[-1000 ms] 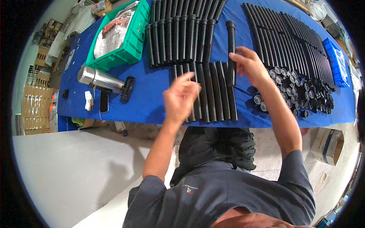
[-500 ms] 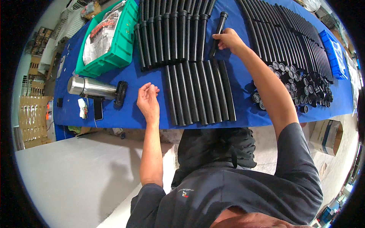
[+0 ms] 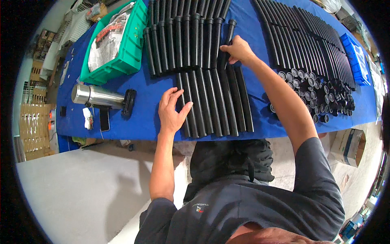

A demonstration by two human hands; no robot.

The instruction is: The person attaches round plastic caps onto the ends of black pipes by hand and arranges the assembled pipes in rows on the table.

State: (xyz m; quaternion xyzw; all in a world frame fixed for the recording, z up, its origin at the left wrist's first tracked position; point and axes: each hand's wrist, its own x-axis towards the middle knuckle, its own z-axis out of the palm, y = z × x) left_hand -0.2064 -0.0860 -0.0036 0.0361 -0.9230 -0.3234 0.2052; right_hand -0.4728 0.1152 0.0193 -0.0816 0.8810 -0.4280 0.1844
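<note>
My right hand (image 3: 239, 51) is closed round a black capped tube (image 3: 230, 29), holding it at the right end of a row of similar capped tubes (image 3: 186, 42). The lower end of the held tube is partly hidden by the fingers. In front of me lies a row of plain black tubes (image 3: 210, 103), side by side near the table's front edge. Over the leftmost of these my left hand (image 3: 172, 112) is spread, thumb and fingers apart; whether it touches the tube I cannot tell.
To the right are long rows of black tubes (image 3: 298, 38), a heap of round black caps (image 3: 313, 95) and a blue tray (image 3: 357, 67). On the left stand a green crate (image 3: 136, 42) with newspaper, a steel flask (image 3: 105, 96) lying down and a phone (image 3: 104, 119). Blue cloth (image 3: 152, 87) covers the table.
My right hand has moved slightly left and nearer with the capped tube, bringing it beside the capped row. My left hand has moved right to the leftmost plain tube and spread its fingers.
</note>
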